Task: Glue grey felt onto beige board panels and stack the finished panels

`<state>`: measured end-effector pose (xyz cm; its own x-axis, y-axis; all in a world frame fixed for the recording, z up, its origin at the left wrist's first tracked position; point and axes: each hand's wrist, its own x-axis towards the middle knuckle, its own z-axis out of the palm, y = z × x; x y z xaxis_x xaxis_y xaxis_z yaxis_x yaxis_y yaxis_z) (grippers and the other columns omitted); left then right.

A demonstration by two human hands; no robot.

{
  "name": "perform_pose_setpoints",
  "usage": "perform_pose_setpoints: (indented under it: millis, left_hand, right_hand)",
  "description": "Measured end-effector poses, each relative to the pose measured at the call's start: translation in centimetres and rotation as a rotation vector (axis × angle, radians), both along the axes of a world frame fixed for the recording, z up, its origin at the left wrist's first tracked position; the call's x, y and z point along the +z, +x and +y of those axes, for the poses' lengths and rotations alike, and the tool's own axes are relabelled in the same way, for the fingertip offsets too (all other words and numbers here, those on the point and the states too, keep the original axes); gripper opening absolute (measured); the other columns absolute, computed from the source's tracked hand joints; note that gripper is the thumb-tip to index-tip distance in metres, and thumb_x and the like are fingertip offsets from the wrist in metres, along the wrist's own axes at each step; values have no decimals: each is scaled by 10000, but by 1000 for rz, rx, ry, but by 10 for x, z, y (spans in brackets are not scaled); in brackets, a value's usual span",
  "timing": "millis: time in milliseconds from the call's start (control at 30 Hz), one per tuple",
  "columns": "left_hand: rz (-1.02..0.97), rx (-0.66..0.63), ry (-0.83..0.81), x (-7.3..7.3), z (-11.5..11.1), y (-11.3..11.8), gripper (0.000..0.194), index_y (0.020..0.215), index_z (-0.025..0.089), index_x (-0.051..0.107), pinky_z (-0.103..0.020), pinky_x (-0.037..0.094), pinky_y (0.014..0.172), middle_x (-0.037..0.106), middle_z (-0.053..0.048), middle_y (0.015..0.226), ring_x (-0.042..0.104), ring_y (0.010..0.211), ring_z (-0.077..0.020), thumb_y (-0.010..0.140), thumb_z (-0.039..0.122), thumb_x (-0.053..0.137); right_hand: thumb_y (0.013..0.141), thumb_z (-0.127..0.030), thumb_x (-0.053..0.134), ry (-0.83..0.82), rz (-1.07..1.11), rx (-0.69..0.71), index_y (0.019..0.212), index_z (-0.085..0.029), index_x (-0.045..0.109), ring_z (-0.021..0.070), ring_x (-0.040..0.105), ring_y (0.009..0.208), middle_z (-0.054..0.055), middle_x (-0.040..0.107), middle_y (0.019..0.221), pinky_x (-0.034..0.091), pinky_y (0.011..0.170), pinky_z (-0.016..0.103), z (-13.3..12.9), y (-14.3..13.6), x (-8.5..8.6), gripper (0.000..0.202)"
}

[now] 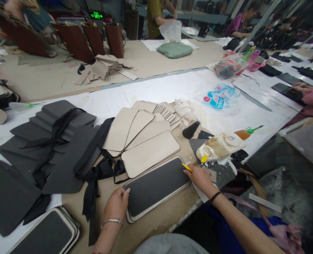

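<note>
My left hand [116,204]: thumb on the left end of a black, cream-bordered, rounded-rectangular panel [156,188]; whether it grips, I cannot tell
Panel: lying between my hands
My right hand [200,179]: pinching a slim yellow tool [186,167] at the panel's right end

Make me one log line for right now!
left hand: at dark panel | right hand: holding yellow tool | beyond: cream panels

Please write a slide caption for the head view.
Left hand at one end of a flat, round-cornered, dark-grey panel; right hand holding a slim yellow tool near the other.
</note>
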<state>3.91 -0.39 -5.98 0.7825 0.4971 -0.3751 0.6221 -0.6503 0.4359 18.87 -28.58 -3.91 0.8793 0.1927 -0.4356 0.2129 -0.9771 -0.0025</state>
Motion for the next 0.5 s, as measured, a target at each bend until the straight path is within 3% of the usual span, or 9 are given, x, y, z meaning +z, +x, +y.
perform_pose_setpoints:
  millis: [267,500]
  left_hand:
    - [156,13,83,6,-7,7,239,643,210,492,-257,341,591,582,-19,690,531,622,-154,839,337,441]
    - [118,62,112,7,-13,7,186,694,188,554,-259,358,629,613,-42,773,554,693,-155,829,299,492]
  right_hand:
    - [883,-388,445,-18,34,-41,999,-196,576,261,647,841,123,682,875,421,645,298,1,4,-9,260]
    - [898,-391,409,-39,61,-10,1016,-181,565,271,649,812,134,683,852,383,608,295,-2,6,-13,288]
